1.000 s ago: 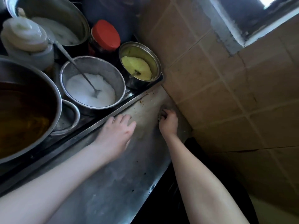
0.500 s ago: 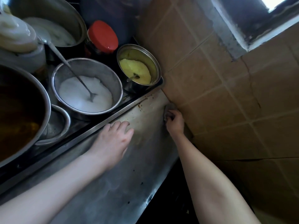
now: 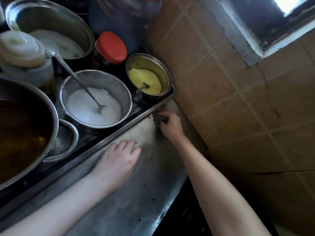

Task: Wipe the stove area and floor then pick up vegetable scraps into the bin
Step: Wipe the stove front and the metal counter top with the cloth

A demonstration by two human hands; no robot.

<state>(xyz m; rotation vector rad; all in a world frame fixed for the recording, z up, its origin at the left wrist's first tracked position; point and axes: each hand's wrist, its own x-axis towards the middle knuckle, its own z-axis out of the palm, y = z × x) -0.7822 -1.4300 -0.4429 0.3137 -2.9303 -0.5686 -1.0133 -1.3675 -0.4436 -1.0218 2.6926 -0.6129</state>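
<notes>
Right hand point(image 3: 170, 125) clutches a cloth point(image 3: 159, 119) at the tray point(image 3: 136, 119) corner, left hand point(image 3: 117, 160) flat beside it; a shove could tip the bowl point(image 3: 158, 64).

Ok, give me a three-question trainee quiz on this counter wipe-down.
1. True or false: the left hand lies flat on the steel counter, holding nothing.
2. What does the right hand grip? A) a spoon B) a dark cloth C) a jar
3. Fill in: the bowl nearest the tiled wall holds a ___ food.

Key: 1 true. 2 B. 3 yellow.
</notes>
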